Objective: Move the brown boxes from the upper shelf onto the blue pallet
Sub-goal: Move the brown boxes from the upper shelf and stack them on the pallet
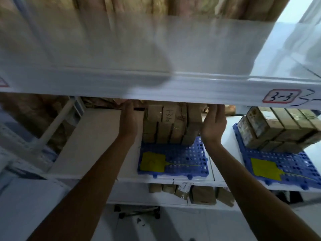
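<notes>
Head view, looking up past the front edge of the upper shelf (156, 84), whose white lip crosses the whole frame and is smeared by motion blur. Blurred brown boxes (121, 7) show above it at the top of the frame. A red-bordered label (281, 98) reading "3-3" sits on the lip at far right.

Below, on the middle shelf (90, 145), a blue pallet (173, 162) lies close to the shelf's near edge and carries a stack of brown boxes (172, 126) on its far half; the near half is bare grid apart from a yellow tag (152, 161). White shelf board lies bare to the left of the pallet.

The left hand (128, 122) reaches up just left of the stack, its fingers hidden behind the lip, so their state cannot be told. The right hand (214, 124) is raised just right of the stack, palm toward the boxes, fingers (217, 110) straight and close together, their tips hidden by the lip; whether it touches the boxes cannot be told.

A second blue pallet (278, 164) at right, separated from the first by a strip of white shelf, holds another stack of boxes (278, 129) and a second yellow tag (264, 168). More boxes on the lower shelf (191, 192) stand beneath the near edge.
</notes>
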`<action>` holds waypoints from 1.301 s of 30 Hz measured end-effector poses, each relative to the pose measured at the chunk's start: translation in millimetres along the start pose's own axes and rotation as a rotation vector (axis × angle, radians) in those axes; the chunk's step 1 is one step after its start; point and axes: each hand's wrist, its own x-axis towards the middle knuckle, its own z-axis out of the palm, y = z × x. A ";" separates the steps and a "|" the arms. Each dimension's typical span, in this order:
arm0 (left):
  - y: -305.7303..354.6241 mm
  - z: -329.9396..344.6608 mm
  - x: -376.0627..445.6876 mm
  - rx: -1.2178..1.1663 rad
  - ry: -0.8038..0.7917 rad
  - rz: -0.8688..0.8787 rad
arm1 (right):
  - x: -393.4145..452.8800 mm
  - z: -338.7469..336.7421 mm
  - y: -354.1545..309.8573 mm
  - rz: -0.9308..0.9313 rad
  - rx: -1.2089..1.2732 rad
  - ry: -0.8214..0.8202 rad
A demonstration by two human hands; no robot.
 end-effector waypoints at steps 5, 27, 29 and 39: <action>-44.3 1.8 12.9 -0.033 -0.024 -0.333 | 38.9 -3.7 65.3 0.415 0.049 -0.297; -71.1 28.6 -13.9 -0.054 0.019 -0.471 | 26.5 0.6 96.4 0.690 0.211 -0.574; -72.4 27.3 -12.9 -0.053 0.019 -0.472 | 25.0 -2.2 95.3 0.706 0.233 -0.581; -137.3 -25.0 -36.6 0.236 0.052 -0.536 | -3.5 -56.2 163.5 0.532 -0.306 -0.532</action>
